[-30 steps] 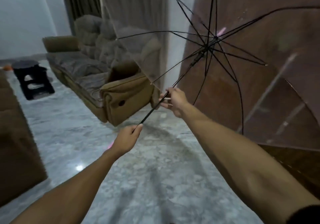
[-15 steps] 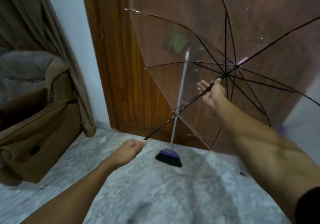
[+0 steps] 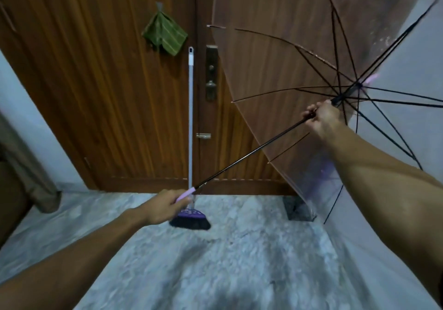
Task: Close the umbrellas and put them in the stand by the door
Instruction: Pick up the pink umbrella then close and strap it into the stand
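Observation:
An open umbrella [image 3: 275,75] with a clear canopy and black ribs fills the upper right, its canopy facing the door. My left hand [image 3: 165,205] is closed around its pale purple handle low in the middle. My right hand [image 3: 322,118] grips the black shaft high up, just below the runner where the ribs meet. The shaft runs diagonally between my two hands. A dark low object [image 3: 297,210] stands on the floor by the door, partly behind the canopy; I cannot tell what it is.
A brown wooden double door [image 3: 107,94] fills the background, with a lock plate [image 3: 211,75] and a green cloth [image 3: 164,33] hung on it. A broom [image 3: 191,118] with a purple head leans upright against the door. A curtain and sofa edge show at left. The floor is grey marble.
My view has swung right from the sofa to the door. The umbrella moved right with it, and my right hand slid up the shaft toward the runner. The left hand keeps the handle.

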